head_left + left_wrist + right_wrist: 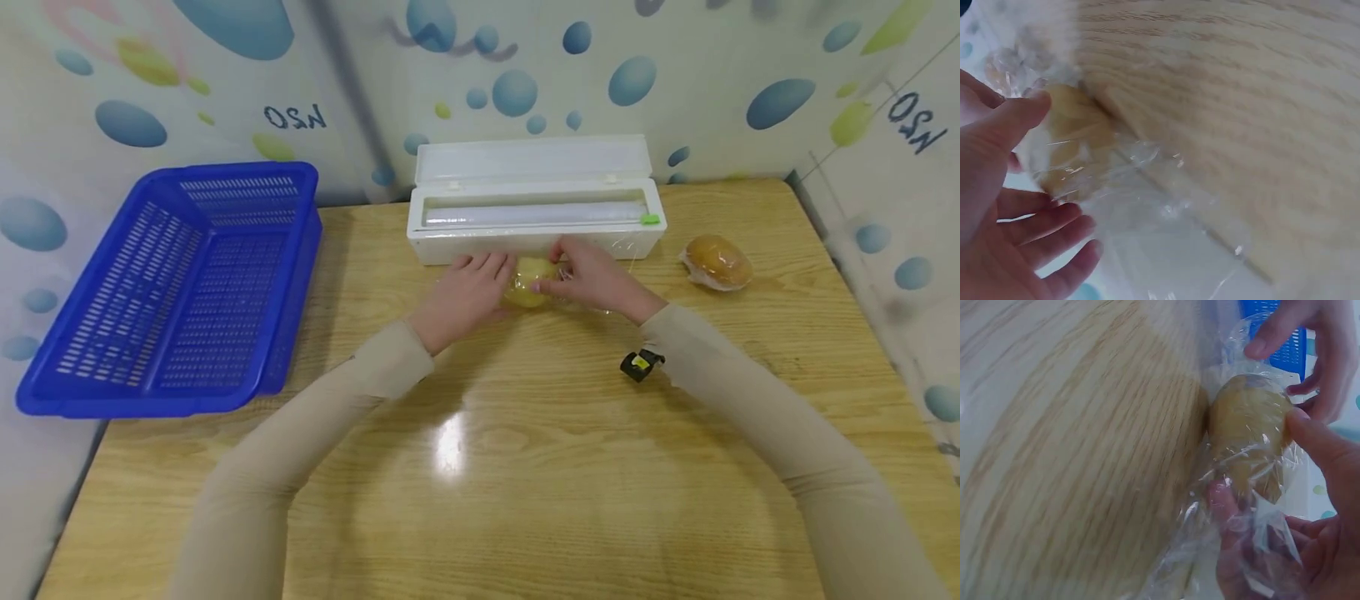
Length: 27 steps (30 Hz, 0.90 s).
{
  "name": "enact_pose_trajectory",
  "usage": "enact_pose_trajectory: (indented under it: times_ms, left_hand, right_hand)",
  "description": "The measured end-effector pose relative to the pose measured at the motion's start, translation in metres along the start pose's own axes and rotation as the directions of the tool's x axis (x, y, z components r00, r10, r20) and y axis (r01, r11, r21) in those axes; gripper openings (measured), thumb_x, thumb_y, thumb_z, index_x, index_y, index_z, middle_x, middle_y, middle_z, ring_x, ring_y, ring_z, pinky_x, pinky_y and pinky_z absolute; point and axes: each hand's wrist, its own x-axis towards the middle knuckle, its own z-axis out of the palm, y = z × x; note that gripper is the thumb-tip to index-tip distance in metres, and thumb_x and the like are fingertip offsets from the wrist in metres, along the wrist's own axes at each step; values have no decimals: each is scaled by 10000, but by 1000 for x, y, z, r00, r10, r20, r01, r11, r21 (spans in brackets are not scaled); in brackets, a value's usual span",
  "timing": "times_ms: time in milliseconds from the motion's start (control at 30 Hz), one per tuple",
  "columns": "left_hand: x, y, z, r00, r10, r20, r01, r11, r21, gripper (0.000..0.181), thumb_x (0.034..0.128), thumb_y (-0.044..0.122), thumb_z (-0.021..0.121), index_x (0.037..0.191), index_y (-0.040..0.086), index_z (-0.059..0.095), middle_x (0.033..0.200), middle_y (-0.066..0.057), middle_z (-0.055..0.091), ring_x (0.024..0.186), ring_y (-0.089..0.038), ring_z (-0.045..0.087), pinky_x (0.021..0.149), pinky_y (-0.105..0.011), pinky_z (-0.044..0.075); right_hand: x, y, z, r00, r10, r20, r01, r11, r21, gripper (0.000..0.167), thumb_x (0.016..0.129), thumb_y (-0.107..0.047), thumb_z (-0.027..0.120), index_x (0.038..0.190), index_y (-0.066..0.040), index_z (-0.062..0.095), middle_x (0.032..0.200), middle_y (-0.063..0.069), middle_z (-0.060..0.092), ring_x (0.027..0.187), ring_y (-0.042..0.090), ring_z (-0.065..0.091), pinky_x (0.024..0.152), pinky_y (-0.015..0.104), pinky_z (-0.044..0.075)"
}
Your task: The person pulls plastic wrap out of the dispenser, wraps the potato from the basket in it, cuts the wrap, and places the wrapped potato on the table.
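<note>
A smooth yellow rounded item (529, 282), its exact kind unclear, lies wrapped in clear cling film (1254, 450) on the table, just in front of the white film dispenser (536, 248). My right hand (596, 279) holds it from the right. In the right wrist view that hand's thumb presses its side, and the other fingers curl under the crumpled film. My left hand (468, 293) is at its left side, with fairly straight, spread fingers (1060, 231) by the film. Loose film trails from the item in both wrist views.
A blue plastic basket (270, 350) stands at the left. The dispenser's lid (532, 160) is raised, showing the film roll (532, 214) and a green slider (649, 219). A golden-brown wrapped bun (717, 262) lies to the right. Behind is a patterned wall (517, 50).
</note>
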Motion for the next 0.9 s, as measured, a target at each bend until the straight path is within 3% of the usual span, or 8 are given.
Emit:
enact_pose_trajectory:
  times_ms: [100, 200, 367, 467, 600, 700, 800, 900]
  left_hand:
    - [7, -2, 5, 999, -28, 32, 30, 997, -68, 663, 877, 395, 707, 1326, -28, 463, 1256, -159, 525, 1143, -300, 517, 906, -422, 437]
    - [13, -6, 8, 996, -49, 69, 58, 989, -133, 633, 877, 345, 719, 1317, -27, 458, 1283, -169, 520, 1184, -312, 497, 947, -436, 417]
    - [19, -11, 7, 992, -74, 106, 93, 978, -185, 649, 872, 332, 727, 1336, -23, 444, 1340, -178, 484, 1246, -329, 445, 994, -455, 383]
    - [21, -11, 4, 991, -86, 103, 103, 980, -173, 631, 872, 327, 725, 1327, -19, 459, 1314, -168, 461, 1225, -324, 427, 983, -449, 382]
    - [22, -8, 2, 993, -75, 91, 87, 987, -134, 586, 884, 319, 694, 1308, -25, 481, 1251, -164, 436, 1158, -321, 407, 958, -448, 381]
    - [23, -6, 1, 990, -76, 120, 91, 989, -118, 595, 895, 338, 671, 1325, -21, 469, 1272, -167, 438, 1160, -327, 399, 952, -470, 365]
    - [23, -6, -1, 978, -109, 176, 138, 977, -161, 620, 896, 356, 671, 1354, 3, 447, 1324, -154, 440, 1210, -328, 375, 966, -504, 326]
    - [24, -7, -4, 967, -139, 212, 185, 960, -212, 606, 898, 356, 670, 1356, 30, 443, 1345, -140, 446, 1243, -325, 352, 967, -530, 290]
  right_hand:
    - [-4, 0, -3, 1000, -20, 9, 20, 999, -50, 498, 871, -346, 725, 1160, 23, 559, 1005, 149, 619, 865, 260, 576, 764, 408, 467]
    - [-13, -4, -10, 998, -49, -38, 41, 981, -187, 530, 868, -330, 733, 1205, 43, 567, 1155, 195, 610, 1045, 326, 568, 891, 467, 449]
    - [-21, -15, -13, 981, -155, -117, 106, 932, -345, 485, 889, -301, 709, 1186, 53, 561, 1130, 210, 589, 1017, 358, 563, 871, 470, 456]
    - [-17, -15, -9, 976, -190, -102, 147, 931, -333, 419, 907, -256, 683, 1154, 58, 557, 1111, 202, 578, 1004, 346, 558, 860, 459, 462]
    - [-11, -3, -3, 989, -126, -82, 107, 973, -203, 396, 910, -165, 662, 1176, 89, 513, 1132, 225, 558, 1044, 352, 541, 903, 457, 451]
    - [-11, 5, -5, 992, -87, -87, 78, 991, -106, 390, 908, -123, 642, 1190, 110, 505, 1143, 247, 550, 1062, 370, 532, 925, 471, 439]
    - [-17, 7, -14, 985, -102, -136, 89, 991, -96, 373, 902, -128, 644, 1179, 97, 534, 1126, 241, 565, 1051, 370, 536, 918, 479, 435]
    - [-27, 9, -30, 963, -135, -234, 103, 984, -144, 319, 900, -116, 632, 1146, 75, 562, 1090, 228, 583, 1026, 367, 542, 903, 485, 433]
